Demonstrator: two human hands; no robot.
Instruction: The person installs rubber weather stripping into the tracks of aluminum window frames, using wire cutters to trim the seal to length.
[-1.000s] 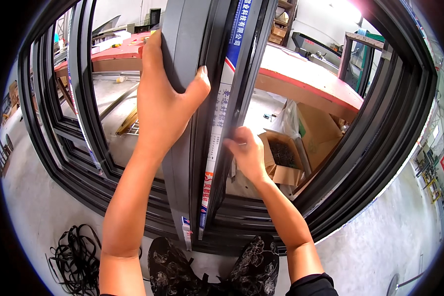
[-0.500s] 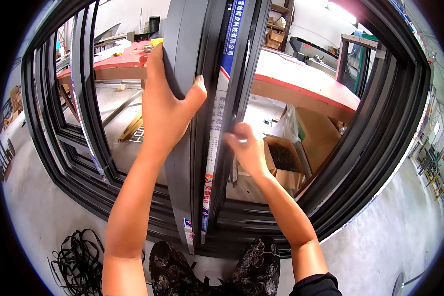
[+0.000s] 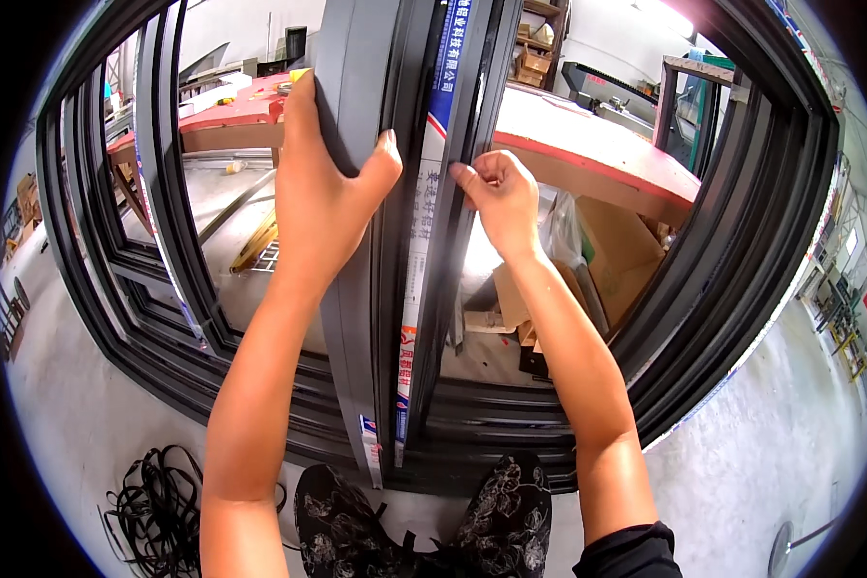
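Note:
A dark grey window frame [image 3: 665,405] stands upright in front of me. My left hand [image 3: 323,207] grips the wide grey upright profile [image 3: 350,328], its thumb across the front face and its fingers around the left edge. Against the right edge of the neighbouring black upright [image 3: 464,183] is my right hand [image 3: 506,197]. Its fingers are curled, with thumb and forefinger pinched together; whatever is between them is too small to make out. White and blue printed protective film [image 3: 424,207] runs down between the two hands.
Behind the frame stands a red-edged worktable [image 3: 588,144], with cardboard [image 3: 631,255] and a clear plastic bag [image 3: 565,231] under it. A tangle of black strips [image 3: 154,501] lies on the floor at lower left. A wooden shelf [image 3: 538,48] holds boxes at the back.
My right hand has moved up along the black upright and now pinches at its edge. My left hand keeps its hold on the grey profile.

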